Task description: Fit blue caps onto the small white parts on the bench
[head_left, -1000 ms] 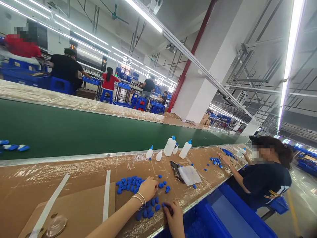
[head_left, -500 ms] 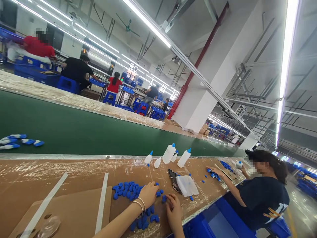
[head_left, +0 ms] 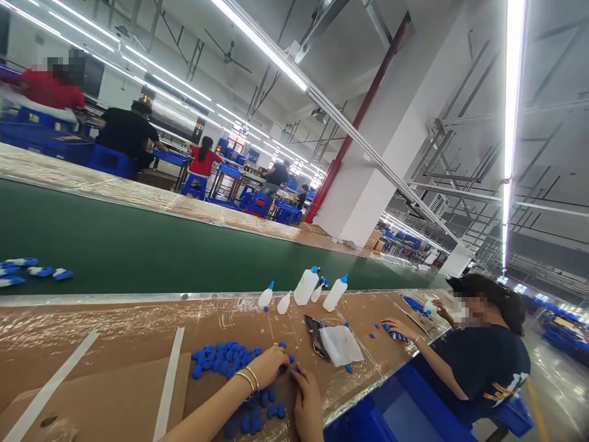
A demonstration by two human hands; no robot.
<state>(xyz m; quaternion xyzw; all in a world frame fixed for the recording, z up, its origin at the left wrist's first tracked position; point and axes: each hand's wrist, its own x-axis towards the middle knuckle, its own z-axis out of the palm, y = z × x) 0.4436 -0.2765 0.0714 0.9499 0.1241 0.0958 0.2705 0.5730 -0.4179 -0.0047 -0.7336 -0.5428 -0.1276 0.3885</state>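
Note:
My left hand (head_left: 269, 366), with bangles at the wrist, reaches over the small blue pieces (head_left: 226, 358) on the brown work surface. Its fingers are curled, with a blue piece (head_left: 283, 369) at their tips. Close beside it, my right hand (head_left: 307, 396) has its thumb and fingers drawn together around another small blue piece (head_left: 295, 369), mostly hidden. More rounded blue pieces (head_left: 251, 421) lie below my left forearm. The pieces' exact kind cannot be made out.
White bottles (head_left: 306, 286) with blue caps stand beyond my hands. A white bag (head_left: 341, 345) lies right of them. Cardboard with white tape (head_left: 169, 383) is at left. A green conveyor belt (head_left: 138, 245) carries blue-and-white pieces. A co-worker (head_left: 483, 350) sits at right, above blue bins (head_left: 405, 405).
My two hands have come closer together, the right fingers closing at the left fingertips. The camera view has shifted slightly. The co-worker's raised hand has lowered with a white bottle.

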